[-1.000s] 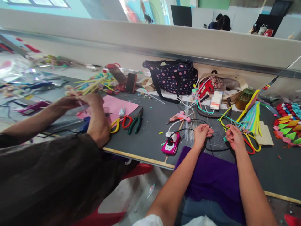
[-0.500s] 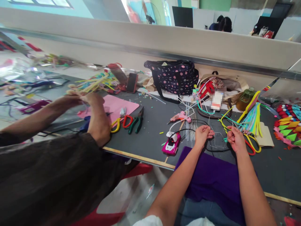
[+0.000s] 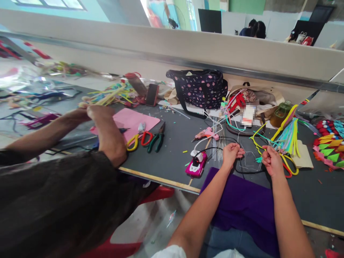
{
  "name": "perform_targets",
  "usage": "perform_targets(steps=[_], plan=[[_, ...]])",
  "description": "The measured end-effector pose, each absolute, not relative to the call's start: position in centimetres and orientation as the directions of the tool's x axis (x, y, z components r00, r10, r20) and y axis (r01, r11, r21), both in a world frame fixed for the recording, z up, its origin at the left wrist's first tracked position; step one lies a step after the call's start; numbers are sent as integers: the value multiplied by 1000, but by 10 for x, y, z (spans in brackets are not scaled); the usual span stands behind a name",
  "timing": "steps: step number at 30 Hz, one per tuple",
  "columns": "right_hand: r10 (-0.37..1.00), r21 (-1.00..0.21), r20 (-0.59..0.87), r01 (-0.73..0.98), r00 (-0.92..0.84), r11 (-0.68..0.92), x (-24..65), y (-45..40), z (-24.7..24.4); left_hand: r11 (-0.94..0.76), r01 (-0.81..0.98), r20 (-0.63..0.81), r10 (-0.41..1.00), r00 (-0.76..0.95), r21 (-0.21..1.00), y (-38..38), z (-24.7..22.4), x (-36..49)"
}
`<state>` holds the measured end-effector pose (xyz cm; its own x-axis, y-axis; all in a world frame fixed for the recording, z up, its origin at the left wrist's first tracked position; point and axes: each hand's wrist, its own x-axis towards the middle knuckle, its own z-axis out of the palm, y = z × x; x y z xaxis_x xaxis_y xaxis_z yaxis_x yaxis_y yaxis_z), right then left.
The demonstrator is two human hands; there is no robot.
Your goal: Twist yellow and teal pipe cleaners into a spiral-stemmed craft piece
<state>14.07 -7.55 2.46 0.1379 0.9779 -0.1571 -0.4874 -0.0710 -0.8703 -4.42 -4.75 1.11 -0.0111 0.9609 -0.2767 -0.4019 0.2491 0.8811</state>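
Wire [image 3: 249, 152] bends between pinching left hand [image 3: 231, 154] and closed right hand [image 3: 272, 162], whose grip is unclear; left of magenta power strip [image 3: 196, 167], open table [image 3: 161, 166] meets its near edge [image 3: 158, 180].

Head view: I log moderate, cool light, with the window [image 3: 63, 3] at the upper left and the background beyond the partition [image 3: 172, 44] reading bright, while the tabletop [image 3: 161, 168] stays dark grey and the sleeve at the left sinks to near black with little detail. I record whitish glare on the clear plastic [image 3: 34, 80] at the far left and a duller sheen along the metal rail [image 3: 242, 73]. Smearing and stretching are strong toward the left edge, the middle is fairly crisp though thin wires [image 3: 248, 159] are faint, and a small pixelated block covers the white card [image 3: 248, 115].
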Motion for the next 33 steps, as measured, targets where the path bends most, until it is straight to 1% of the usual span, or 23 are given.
perform_targets(steps=[6, 10, 13, 15, 18, 21, 25, 33], plan=[[975, -865, -157, -499, 158, -58, 146, -81, 32, 256, -413, -281, 960, -1, 874, -50, 14, -45], [987, -860, -159, -496, 34, -121, 123, -79, 45, 251, -432, -290, 957, -24, 866, -54, 20, -53], [986, -843, -166, -518, -4, -144, 101, -76, 49, 236, -415, -285, 957, -60, 879, -60, 25, -68], [984, -837, -175, -524, -14, -157, 91, -76, 48, 199, -386, -258, 960, -108, 901, -65, 27, -80], [977, -849, -210, -490, -34, -199, 86, -79, 41, 163, -335, -225, 962, -156, 928, -76, 24, -96], [968, -857, -244, -455, -58, -243, 85, -83, 36, 165, -320, -228, 958, -173, 933, -87, 16, -106], [959, -861, -277, -426, -68, -279, 75, -79, 30, 142, -291, -218, 944, -248, 946, -94, 3, -109], [946, -870, -319, -380, -56, -316, 51, -66, 20, 148, -258, -212, 946, -245, 955, -90, -4, -108]])
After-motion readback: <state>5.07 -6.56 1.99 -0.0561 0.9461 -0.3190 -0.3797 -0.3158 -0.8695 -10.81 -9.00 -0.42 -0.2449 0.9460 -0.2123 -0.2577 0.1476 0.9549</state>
